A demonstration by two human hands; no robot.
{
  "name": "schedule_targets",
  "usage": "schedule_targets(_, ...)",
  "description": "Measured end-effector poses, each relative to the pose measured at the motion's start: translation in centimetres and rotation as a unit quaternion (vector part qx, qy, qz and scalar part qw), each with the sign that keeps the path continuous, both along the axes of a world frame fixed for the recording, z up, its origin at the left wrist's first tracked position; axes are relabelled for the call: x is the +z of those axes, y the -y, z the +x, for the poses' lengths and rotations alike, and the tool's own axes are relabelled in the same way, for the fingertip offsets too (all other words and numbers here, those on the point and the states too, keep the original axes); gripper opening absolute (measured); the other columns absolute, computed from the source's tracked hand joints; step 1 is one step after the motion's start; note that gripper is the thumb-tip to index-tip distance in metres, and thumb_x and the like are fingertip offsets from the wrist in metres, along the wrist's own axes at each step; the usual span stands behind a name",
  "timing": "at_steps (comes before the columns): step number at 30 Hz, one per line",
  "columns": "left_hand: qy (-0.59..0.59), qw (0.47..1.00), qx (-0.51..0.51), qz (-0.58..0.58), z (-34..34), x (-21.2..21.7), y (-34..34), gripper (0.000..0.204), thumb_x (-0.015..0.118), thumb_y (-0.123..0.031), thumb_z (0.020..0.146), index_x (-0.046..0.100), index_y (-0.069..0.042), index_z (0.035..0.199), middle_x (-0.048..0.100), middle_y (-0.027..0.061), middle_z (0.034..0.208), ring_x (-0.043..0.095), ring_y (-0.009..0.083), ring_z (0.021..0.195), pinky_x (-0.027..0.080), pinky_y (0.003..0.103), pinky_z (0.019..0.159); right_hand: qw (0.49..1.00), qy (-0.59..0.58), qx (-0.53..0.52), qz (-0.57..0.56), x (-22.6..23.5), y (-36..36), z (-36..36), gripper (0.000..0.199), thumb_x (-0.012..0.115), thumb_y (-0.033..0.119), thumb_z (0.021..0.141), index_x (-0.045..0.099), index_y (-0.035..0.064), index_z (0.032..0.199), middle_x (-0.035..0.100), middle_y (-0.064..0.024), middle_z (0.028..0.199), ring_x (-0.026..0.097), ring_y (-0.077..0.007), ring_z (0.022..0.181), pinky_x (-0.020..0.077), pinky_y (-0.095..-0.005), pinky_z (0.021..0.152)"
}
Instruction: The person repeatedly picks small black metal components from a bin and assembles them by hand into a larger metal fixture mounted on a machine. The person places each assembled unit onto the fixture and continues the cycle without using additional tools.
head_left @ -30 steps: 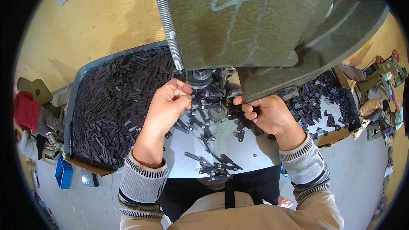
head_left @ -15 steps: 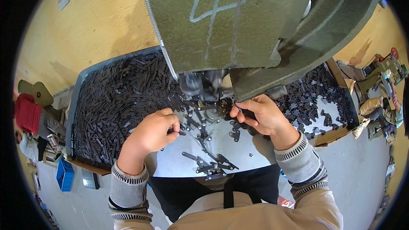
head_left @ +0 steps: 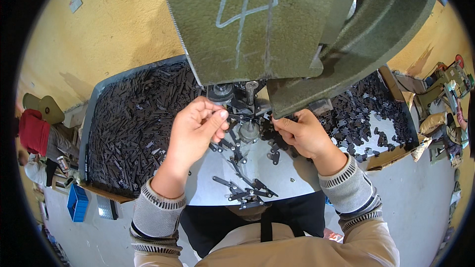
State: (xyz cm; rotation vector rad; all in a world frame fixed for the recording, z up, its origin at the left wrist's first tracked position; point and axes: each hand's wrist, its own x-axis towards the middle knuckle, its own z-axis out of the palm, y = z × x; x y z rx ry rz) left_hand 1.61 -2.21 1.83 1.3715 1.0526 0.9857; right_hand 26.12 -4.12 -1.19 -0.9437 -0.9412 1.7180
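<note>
My left hand (head_left: pixel 198 131) pinches a thin black metal strip (head_left: pixel 236 117) at the press tooling, left of the round metal post (head_left: pixel 249 131). On the post's other side, my right hand (head_left: pixel 304 135) is closed, thumb against forefinger, on a small black metal piece mostly covered by the fingers. Above the post hangs the upright metal punch (head_left: pixel 251 91) of a large green machine (head_left: pixel 232 34). Joined black links (head_left: pixel 250 193) lie in a loose pile on the pale tabletop (head_left: pixel 203 188), near its front edge.
A big grey-rimmed tray (head_left: pixel 94 99) heaped with black strips (head_left: pixel 133 133) stands to the left. At right, a cardboard-edged tray (head_left: pixel 391 158) holds small black plates (head_left: pixel 354 123). A blue crate (head_left: pixel 77 202) is on the floor; a person in red (head_left: pixel 34 128) is far left.
My left hand has moved right and away from me, bringing its strip to the tooling. My right hand has shifted slightly, its fingers more closed. The punch, blurred before, now shows sharply.
</note>
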Motion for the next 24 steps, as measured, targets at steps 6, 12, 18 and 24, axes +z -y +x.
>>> schedule_targets(6, 0.083, 0.996, -0.021, -0.024, 1.3, -2.1, -0.3, 0.011, 0.064, -0.006, 0.089, 0.056, 0.001, 0.094, 0.065, 0.0095, 0.079, 0.062, 0.0139, 0.066, 0.051, 0.024, 0.06, 0.997, 0.069, -0.019, 0.009, 0.1, 0.2, -0.8, 0.015, 0.065, 0.016, 0.09, 0.062, 0.0044, 0.082, 0.056, 0.0007, 0.067, 0.04, -0.0027, 0.05, 0.0258, -0.0187, 0.044)
schedule_targets(12, 0.048, 0.998, -0.042, -0.028, 1.1, -3.1, -0.6, 0.011, 0.063, -0.004, 0.089, 0.056, 0.001, 0.095, 0.066, 0.0112, 0.081, 0.063, 0.0147, 0.067, 0.052, 0.025, 0.061, 0.998, 0.066, 0.001, 0.005, 0.2, 0.2, -1.5, 0.016, 0.065, 0.019, 0.09, 0.061, 0.0036, 0.087, 0.058, -0.0005, 0.066, 0.04, -0.0026, 0.051, 0.0276, -0.0188, 0.045)
schedule_targets(18, 0.01, 0.995, -0.051, -0.089, 0.7, -2.9, -0.7, 0.008, 0.057, -0.003, 0.092, 0.057, 0.003, 0.098, 0.065, 0.0101, 0.079, 0.06, 0.0126, 0.063, 0.049, 0.024, 0.057, 0.986, 0.166, 0.019, -0.003, 0.1, -0.7, -2.9, 0.02, 0.066, 0.022, 0.087, 0.06, 0.0025, 0.085, 0.059, -0.002, 0.067, 0.046, -0.0068, 0.052, 0.0337, -0.0228, 0.046)
schedule_targets(24, 0.025, 0.994, -0.055, -0.092, 1.0, -2.8, -0.8, 0.01, 0.061, -0.008, 0.09, 0.059, 0.001, 0.095, 0.064, 0.0079, 0.074, 0.057, 0.0105, 0.058, 0.046, 0.022, 0.053, 0.928, 0.36, 0.036, 0.091, 0.8, -0.1, -1.9, 0.019, 0.065, 0.019, 0.085, 0.062, 0.0003, 0.085, 0.062, -0.0079, 0.068, 0.055, -0.0119, 0.057, 0.0422, -0.0267, 0.052)
